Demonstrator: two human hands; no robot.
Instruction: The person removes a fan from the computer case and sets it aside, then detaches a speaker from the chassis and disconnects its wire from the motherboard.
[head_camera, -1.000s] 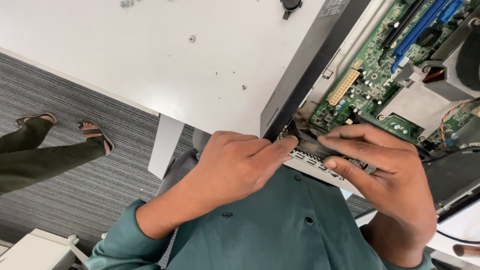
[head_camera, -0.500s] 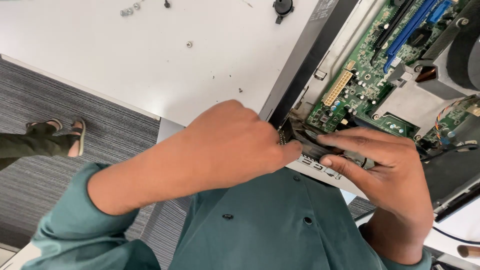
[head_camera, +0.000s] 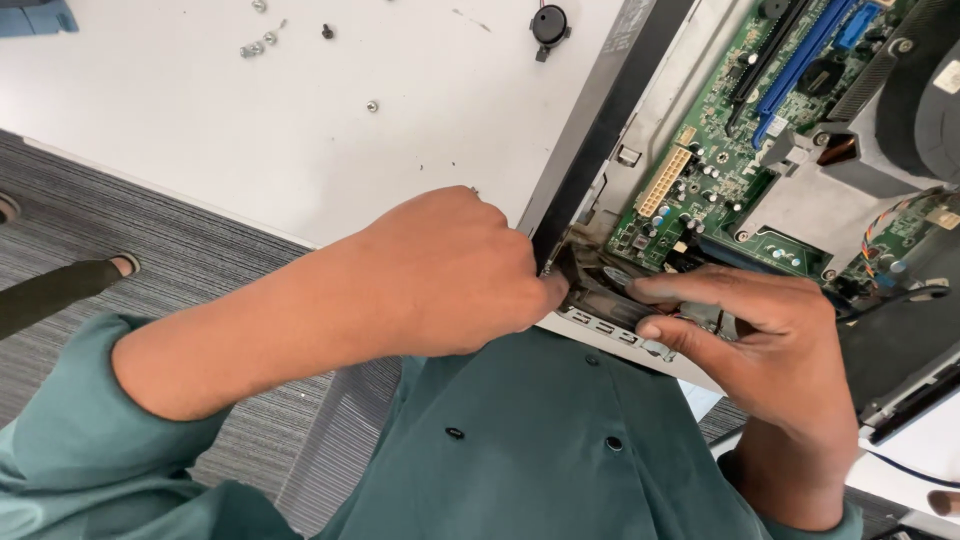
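An open desktop computer case (head_camera: 600, 130) lies on a white table (head_camera: 300, 150), its green motherboard (head_camera: 720, 180) exposed. At the case's near corner sits a small black fan (head_camera: 600, 292). My left hand (head_camera: 450, 270) is curled into a fist, and its fingertips pinch the fan's left edge where it meets the black case frame. My right hand (head_camera: 770, 340) grips the fan from the right, with the thumb under it and the fingers over its top. What the left fingertips hold is hidden. My teal shirt fills the bottom of the view.
Several loose screws (head_camera: 255, 45) and a small round black speaker (head_camera: 548, 25) lie on the table's far part. A large black cooler (head_camera: 925, 100) stands at the case's right. Grey carpet and another person's leg (head_camera: 60, 290) are at the left.
My left hand has turned from flat fingers to a tight fist at the case corner. The view has shifted down, so more of the table shows. My right hand stays on the fan.
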